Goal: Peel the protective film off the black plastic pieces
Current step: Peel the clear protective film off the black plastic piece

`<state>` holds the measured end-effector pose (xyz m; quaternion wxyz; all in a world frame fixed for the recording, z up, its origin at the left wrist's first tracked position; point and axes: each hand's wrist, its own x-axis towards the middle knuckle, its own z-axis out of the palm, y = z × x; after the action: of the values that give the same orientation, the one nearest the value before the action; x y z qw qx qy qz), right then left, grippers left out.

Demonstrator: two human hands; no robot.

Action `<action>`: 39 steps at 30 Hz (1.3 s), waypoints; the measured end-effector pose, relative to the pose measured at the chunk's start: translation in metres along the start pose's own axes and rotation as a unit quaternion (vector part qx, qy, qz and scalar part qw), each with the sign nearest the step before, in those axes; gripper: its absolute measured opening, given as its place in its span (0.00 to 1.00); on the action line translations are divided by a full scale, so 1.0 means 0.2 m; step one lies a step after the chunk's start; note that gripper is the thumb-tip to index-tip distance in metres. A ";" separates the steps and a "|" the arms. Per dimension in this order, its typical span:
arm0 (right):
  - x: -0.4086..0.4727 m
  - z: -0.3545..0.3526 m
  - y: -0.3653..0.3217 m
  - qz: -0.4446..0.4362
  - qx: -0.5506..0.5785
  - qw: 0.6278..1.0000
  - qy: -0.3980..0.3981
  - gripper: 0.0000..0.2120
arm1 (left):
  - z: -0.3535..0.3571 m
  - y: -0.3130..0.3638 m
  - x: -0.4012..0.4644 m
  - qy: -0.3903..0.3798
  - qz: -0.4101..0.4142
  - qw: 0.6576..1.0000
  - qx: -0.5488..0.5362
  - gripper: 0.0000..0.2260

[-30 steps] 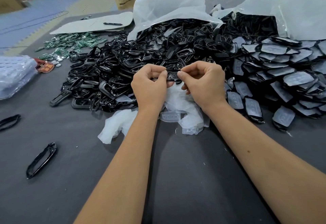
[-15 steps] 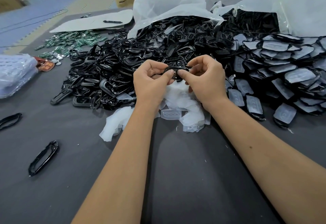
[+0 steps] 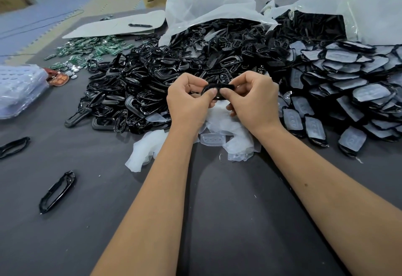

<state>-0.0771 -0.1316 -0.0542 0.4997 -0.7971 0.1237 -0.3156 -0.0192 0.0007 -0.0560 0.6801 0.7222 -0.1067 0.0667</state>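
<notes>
Above a dark grey table (image 3: pixel 217 221), the left hand (image 3: pixel 187 101) and right hand (image 3: pixel 254 99) pinch one glossy black oval plastic frame (image 3: pixel 218 87) between thumbs and curled fingers. Beneath lie crumpled translucent peeled films (image 3: pixel 230 130). Two loose black frames (image 3: pixel 57 192) rest at left; the black heap (image 3: pixel 152 84) behind is too many to count.

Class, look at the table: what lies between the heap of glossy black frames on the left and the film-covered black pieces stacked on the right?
In the head view, a loose pile of peeled clear film lies there, below the left hand and right hand, which pinch one black piece between them.
</notes>
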 end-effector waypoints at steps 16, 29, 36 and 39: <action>-0.30 -0.05 -0.32 -0.047 -0.317 0.888 -0.329 0.18 | 0.00 -0.01 0.02 0.051 -0.021 0.997 -0.060 0.12; 0.03 -0.07 -0.16 0.060 0.253 0.930 -0.258 0.08 | -0.02 -0.01 0.00 0.067 -0.036 0.994 -0.074 0.09; 0.04 -0.05 -0.01 0.112 0.327 0.936 -0.067 0.05 | 0.01 0.00 0.00 0.025 -0.011 0.999 -0.019 0.10; 0.03 -0.03 -0.01 0.083 0.317 0.942 -0.065 0.07 | 0.01 -0.01 0.01 0.024 -0.008 1.000 -0.014 0.11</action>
<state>-0.0765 -0.1391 -0.0477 0.7580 -0.6031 0.0501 -0.2431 -0.0179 -0.0017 -0.0575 0.6927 0.7119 -0.0861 0.0771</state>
